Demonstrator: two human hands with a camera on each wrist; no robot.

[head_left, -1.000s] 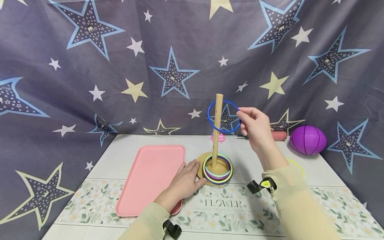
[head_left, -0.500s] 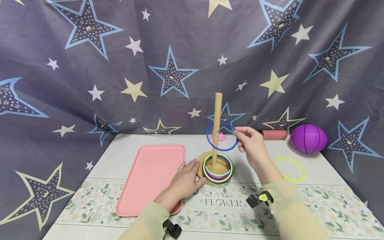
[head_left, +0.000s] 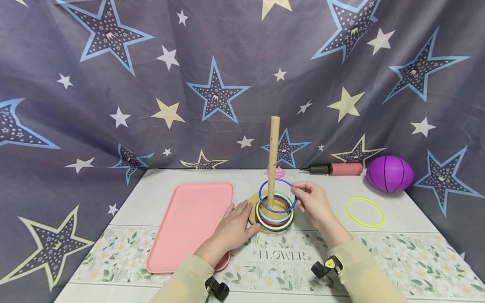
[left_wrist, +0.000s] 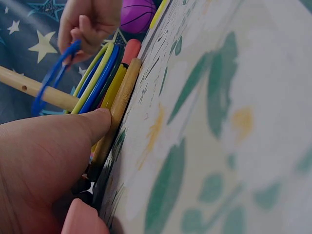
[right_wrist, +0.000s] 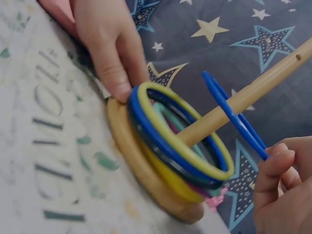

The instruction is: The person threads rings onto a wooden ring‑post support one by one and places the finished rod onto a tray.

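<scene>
A wooden post (head_left: 274, 155) stands upright on a round wooden base (head_left: 254, 206). Several coloured rings (right_wrist: 197, 166) are stacked round its foot. My right hand (head_left: 313, 205) pinches the rim of a blue ring (right_wrist: 239, 124) between thumb and fingers. That ring encircles the post, tilted, low down and just above the stack. On the left side of the base rests my left hand (head_left: 235, 225), fingers extended. In the left wrist view its thumb (left_wrist: 100, 119) lies against the base and lower rings.
A pink tray (head_left: 193, 223) lies to the left, partly under my left wrist. At right are a yellow ring (head_left: 366, 226), a purple ball (head_left: 390, 173) and a red-and-black hand pump (head_left: 346, 168). Behind the post sits a small pink object (head_left: 279, 171). A star-patterned curtain (head_left: 166, 139) hangs behind.
My right hand has lowered the blue ring along the post, from near its top to just above the stack. The left hand has stayed on the base.
</scene>
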